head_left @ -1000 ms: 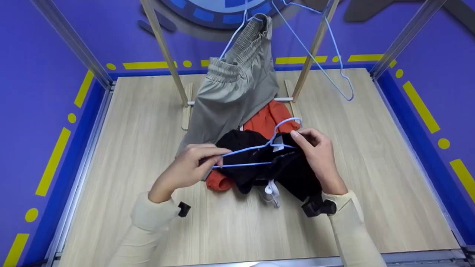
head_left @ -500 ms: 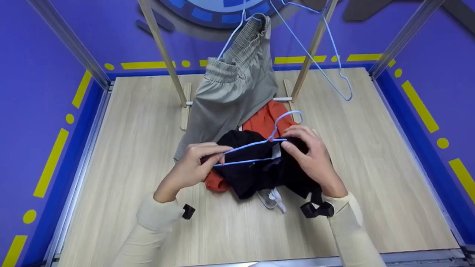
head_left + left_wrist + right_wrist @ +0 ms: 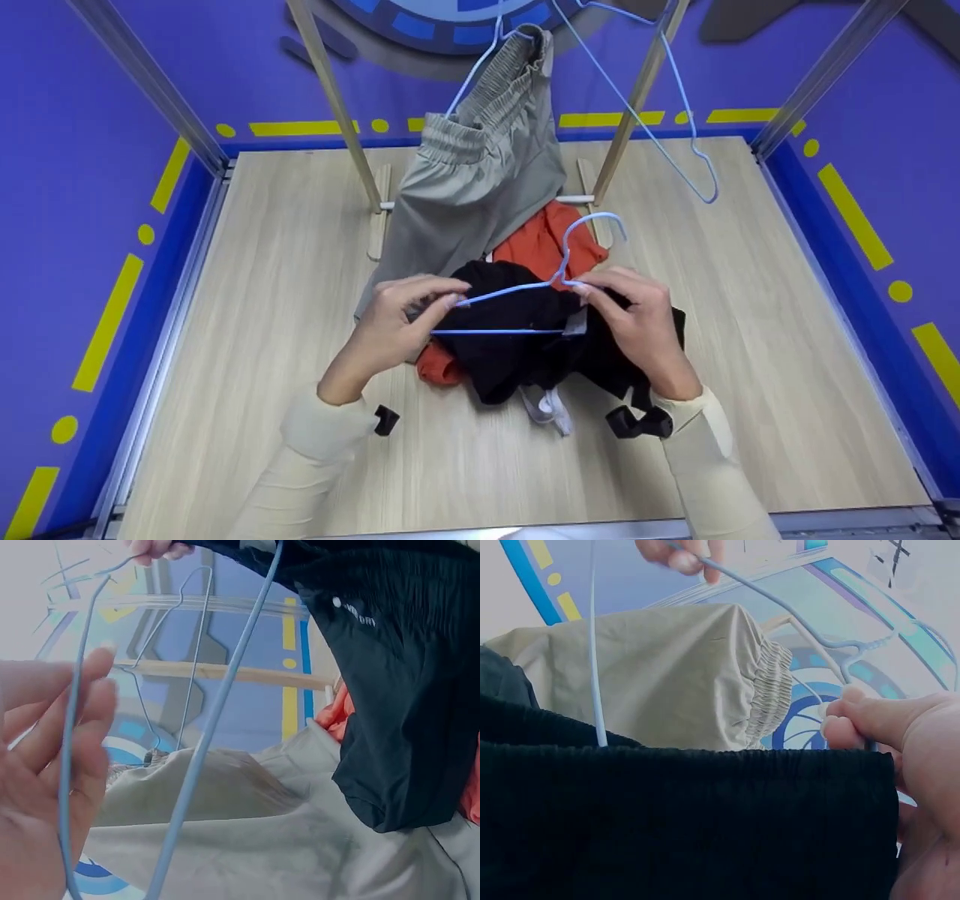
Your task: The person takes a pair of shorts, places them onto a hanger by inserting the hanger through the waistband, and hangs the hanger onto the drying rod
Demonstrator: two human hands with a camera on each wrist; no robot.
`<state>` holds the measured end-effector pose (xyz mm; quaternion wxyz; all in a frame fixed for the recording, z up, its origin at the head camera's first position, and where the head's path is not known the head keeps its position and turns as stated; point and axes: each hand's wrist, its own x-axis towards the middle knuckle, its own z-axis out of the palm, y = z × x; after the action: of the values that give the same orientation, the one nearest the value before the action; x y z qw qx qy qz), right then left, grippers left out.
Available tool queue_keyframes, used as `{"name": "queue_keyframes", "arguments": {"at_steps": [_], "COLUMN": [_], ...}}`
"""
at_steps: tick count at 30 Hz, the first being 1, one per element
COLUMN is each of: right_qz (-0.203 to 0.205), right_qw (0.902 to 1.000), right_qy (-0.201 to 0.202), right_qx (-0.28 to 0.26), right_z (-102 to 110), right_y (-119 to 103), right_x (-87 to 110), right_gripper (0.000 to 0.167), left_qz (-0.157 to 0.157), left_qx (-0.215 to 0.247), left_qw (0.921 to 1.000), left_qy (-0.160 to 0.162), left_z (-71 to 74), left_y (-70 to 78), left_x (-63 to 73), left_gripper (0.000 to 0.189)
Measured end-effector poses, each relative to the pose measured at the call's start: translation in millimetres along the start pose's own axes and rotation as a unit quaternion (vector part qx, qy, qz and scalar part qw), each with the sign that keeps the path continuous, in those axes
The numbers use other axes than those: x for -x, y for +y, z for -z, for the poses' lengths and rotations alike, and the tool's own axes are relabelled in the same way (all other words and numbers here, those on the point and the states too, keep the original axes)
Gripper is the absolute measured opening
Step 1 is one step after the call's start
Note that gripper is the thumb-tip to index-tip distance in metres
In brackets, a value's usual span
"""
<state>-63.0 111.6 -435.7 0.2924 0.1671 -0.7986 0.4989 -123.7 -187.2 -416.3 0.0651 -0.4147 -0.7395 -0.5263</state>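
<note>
I have both hands near the middle of the head view, and each grip is closed on the same blue hanger [image 3: 495, 331]. The left hand [image 3: 386, 322] pinches the hanger's sloping arm at the left; the right hand [image 3: 641, 322] pinches the other arm just beside the neck, with the hook standing above it. Below and between them I see the black garment [image 3: 517, 360], its pale tag [image 3: 576, 322] near the right hand and a white drawstring [image 3: 555, 412] hanging from its lower edge. My right wrist view shows the hanger's wire dipping behind the black elastic waistband; my left wrist view picks up small white lettering [image 3: 354, 613] on the dark cloth, too blurred for me to read. Behind the black garment lies a red garment [image 3: 544, 232], partly covered. At the upper centre, grey trousers [image 3: 476, 187] hang by their gathered waist from a second hanger [image 3: 474, 73], between the posts of a wooden rack [image 3: 330, 97]. A third hanger [image 3: 679, 82] hangs bare at the upper right. The rack's feet stand on the pale counter [image 3: 262, 300], framed by blue walls [image 3: 75, 187] with yellow dashes.
</note>
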Motion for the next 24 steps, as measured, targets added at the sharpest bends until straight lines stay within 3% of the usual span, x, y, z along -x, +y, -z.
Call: {"name": "queue_keyframes", "arguments": {"at_steps": [3,6,8,9,12,16,20,22,24], "right_qz": [-0.013,-0.030,-0.040,-0.045,-0.053,-0.060,-0.065,-0.063,-0.062], "right_qw": [0.9997,0.9984,0.9965,0.9954,0.9920,0.9881,0.9850,0.9842,0.9841], "right_qy": [0.020,0.047,0.072,0.083,0.113,0.140,0.158,0.164,0.165], "right_qx": [-0.002,-0.010,-0.016,-0.017,-0.021,-0.023,-0.024,-0.024,-0.021], "right_z": [0.9,1.1,1.0,1.2,2.2,4.5,5.8,5.6,5.4], "right_y": [3.0,5.3,5.2,4.5,-2.1,-17.0,-24.5,-21.8,-15.6], "right_x": [0.6,0.8,0.5,0.2,-1.9,-7.3,-10.6,-10.0,-7.9], "right_gripper": [0.016,0.013,0.012,0.011,0.008,0.006,0.006,0.006,0.006], "left_qz": [-0.068,-0.164,-0.209,-0.217,-0.183,-0.066,0.040,0.061,0.061], "left_qx": [-0.005,-0.007,-0.005,-0.004,-0.008,-0.030,-0.081,-0.111,-0.139], "left_qw": [0.9943,0.9758,0.9679,0.9679,0.9814,0.9972,0.9944,0.9896,0.9853], "left_qy": [0.082,0.145,0.140,0.127,0.057,-0.016,-0.055,-0.068,-0.079], "left_z": [-3.3,-6.6,-8.7,-10.1,-17.6,-41.2,-71.2,-82.1,-89.0], "left_y": [4.1,12.5,17.1,18.1,11.4,-17.9,-48.3,-57.8,-61.7], "left_x": [-3.8,-5.1,-4.4,-3.4,1.9,15.6,32.7,39.1,42.3], "left_gripper": [0.018,0.015,0.013,0.012,0.009,0.009,0.037,0.047,0.049]}}
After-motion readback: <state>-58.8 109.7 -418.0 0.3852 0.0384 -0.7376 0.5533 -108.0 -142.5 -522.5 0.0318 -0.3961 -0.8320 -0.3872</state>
